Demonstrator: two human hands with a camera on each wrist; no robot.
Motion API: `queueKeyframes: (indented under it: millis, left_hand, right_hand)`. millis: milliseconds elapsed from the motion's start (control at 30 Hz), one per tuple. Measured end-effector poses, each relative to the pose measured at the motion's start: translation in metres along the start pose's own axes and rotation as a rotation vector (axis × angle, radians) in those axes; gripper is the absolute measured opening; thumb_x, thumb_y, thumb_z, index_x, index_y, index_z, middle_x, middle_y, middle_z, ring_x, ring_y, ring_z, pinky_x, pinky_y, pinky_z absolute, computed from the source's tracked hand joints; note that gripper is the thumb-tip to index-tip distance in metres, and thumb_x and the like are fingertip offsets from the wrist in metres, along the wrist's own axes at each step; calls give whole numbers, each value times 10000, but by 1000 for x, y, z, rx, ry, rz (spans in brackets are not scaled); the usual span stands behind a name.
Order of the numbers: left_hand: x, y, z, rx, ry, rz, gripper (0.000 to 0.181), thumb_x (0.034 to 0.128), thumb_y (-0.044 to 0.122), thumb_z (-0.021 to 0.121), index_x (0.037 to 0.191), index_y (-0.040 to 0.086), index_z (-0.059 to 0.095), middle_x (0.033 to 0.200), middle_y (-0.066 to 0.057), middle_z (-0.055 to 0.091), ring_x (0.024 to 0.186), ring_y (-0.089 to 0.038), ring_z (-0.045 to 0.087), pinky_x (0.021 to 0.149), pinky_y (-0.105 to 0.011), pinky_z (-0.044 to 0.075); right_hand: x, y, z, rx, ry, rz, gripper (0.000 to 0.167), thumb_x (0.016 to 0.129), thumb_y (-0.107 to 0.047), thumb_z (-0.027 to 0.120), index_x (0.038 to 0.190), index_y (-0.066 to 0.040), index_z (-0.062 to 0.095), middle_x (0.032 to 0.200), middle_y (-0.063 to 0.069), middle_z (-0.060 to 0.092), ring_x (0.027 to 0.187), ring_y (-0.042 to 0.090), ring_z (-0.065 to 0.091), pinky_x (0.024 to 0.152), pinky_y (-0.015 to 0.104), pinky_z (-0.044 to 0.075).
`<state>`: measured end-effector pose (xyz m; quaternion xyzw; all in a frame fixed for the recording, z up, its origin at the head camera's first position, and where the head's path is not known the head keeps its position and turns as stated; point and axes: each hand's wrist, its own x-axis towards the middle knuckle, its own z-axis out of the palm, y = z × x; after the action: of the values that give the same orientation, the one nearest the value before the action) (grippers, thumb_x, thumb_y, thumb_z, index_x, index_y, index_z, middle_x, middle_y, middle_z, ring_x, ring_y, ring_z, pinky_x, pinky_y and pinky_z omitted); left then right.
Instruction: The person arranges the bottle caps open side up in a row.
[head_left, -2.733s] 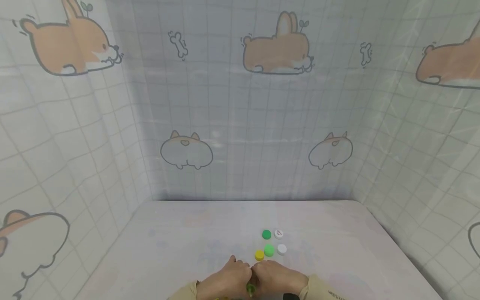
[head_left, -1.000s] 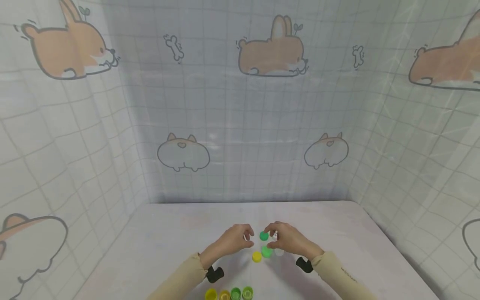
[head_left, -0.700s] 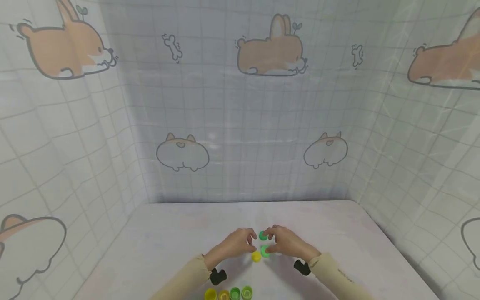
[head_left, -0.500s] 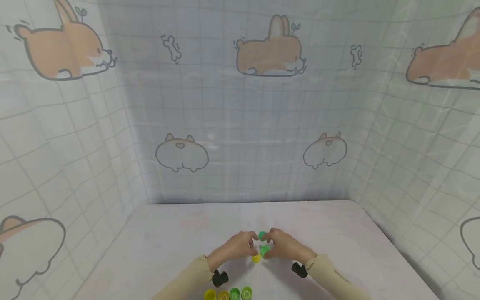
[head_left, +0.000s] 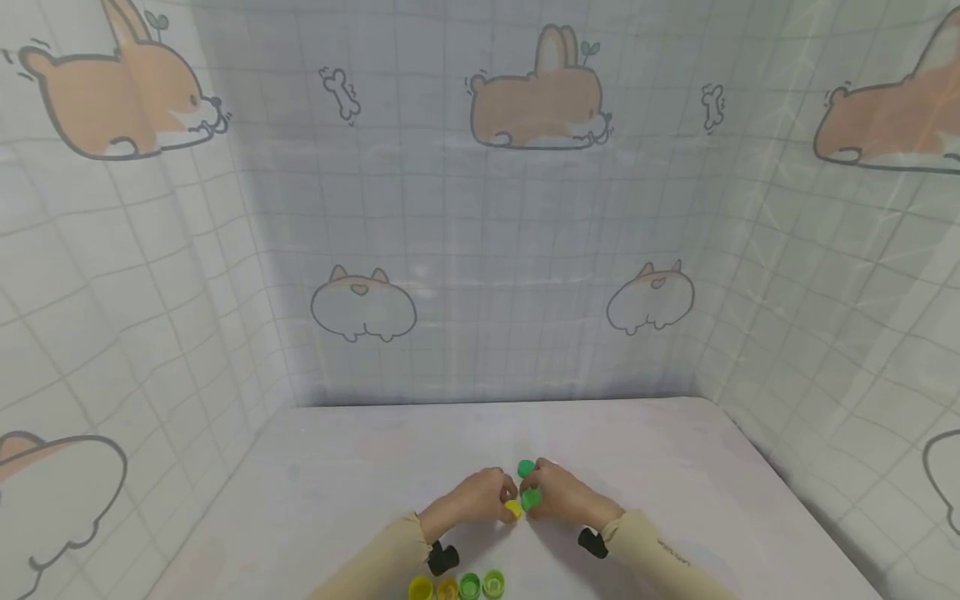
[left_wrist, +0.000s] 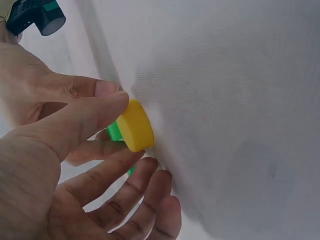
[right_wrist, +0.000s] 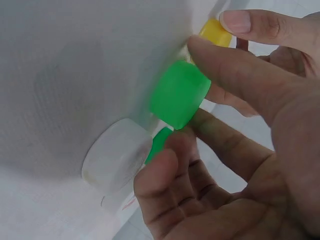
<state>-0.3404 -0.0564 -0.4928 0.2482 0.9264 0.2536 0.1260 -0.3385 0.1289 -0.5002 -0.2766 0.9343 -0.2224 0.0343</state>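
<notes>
My left hand (head_left: 483,496) pinches a yellow bottle cap (left_wrist: 135,126) between thumb and index finger; the cap stands tilted at the tabletop. Close beside it, my right hand (head_left: 562,492) pinches a bright green bottle cap (right_wrist: 180,94) with the thumb on one side and the index finger on the other. A darker green cap (head_left: 527,468) lies just beyond the fingertips. In the right wrist view, a white cap (right_wrist: 115,155) sits by the curled right fingers, with another white cap with a red mark (right_wrist: 125,199) partly hidden behind it.
Several open round containers stand in a row at the near edge: yellow (head_left: 421,588), orange (head_left: 447,590), green (head_left: 469,587) and light green (head_left: 493,584). A pale cloth covers the table (head_left: 360,467). Patterned curtains (head_left: 465,217) enclose the back and both sides.
Both hands came forward from the near edge, where they were together around something green, to the caps. They lowered and closed in, and now pinch the yellow and bright green caps.
</notes>
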Motion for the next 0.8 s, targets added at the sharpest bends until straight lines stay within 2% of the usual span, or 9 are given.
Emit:
queueKeyframes:
  millis: [167, 367, 467, 600, 800]
  left_hand:
    - [2, -5, 0, -21, 0, 29, 311, 724, 143, 824, 1003, 51, 724, 820, 20, 615, 694, -63, 513, 628, -211, 450]
    - [0, -9, 1, -66, 25, 57, 247, 711, 37, 810, 944, 42, 727, 768, 12, 603, 667, -60, 479, 603, -193, 437]
    - [0, -9, 2, -103, 32, 65, 219, 704, -1, 800, 907, 39, 731, 722, 15, 601, 629, -56, 472, 580, -190, 428]
    - [-1, -10, 3, -123, 34, 75, 196, 701, -8, 797, 882, 37, 736, 696, 31, 625, 601, -38, 487, 574, -181, 436]
    - [-4, -10, 0, -119, 46, 95, 165, 711, -7, 794, 866, 28, 747, 722, 15, 667, 603, -27, 522, 579, -181, 460]
  right_hand:
    - [0, 2, 1, 49, -11, 36, 343, 698, -109, 839, 1014, -34, 729, 876, -2, 565, 775, 77, 474, 711, 227, 448]
    - [3, 3, 5, -22, 17, -24, 279, 707, -212, 842, 960, -138, 752, 870, -76, 638, 794, 44, 463, 740, 238, 445]
    - [4, 4, 8, -28, 31, -59, 228, 717, -235, 837, 925, -187, 759, 877, -125, 660, 827, 32, 468, 826, 296, 447]
    - [5, 3, 9, -16, 44, -80, 202, 709, -227, 843, 893, -194, 768, 866, -148, 672, 856, 11, 500, 939, 414, 432]
    - [7, 0, 11, -22, 64, -96, 194, 692, -234, 852, 864, -177, 780, 836, -116, 677, 814, 0, 524, 999, 542, 400]
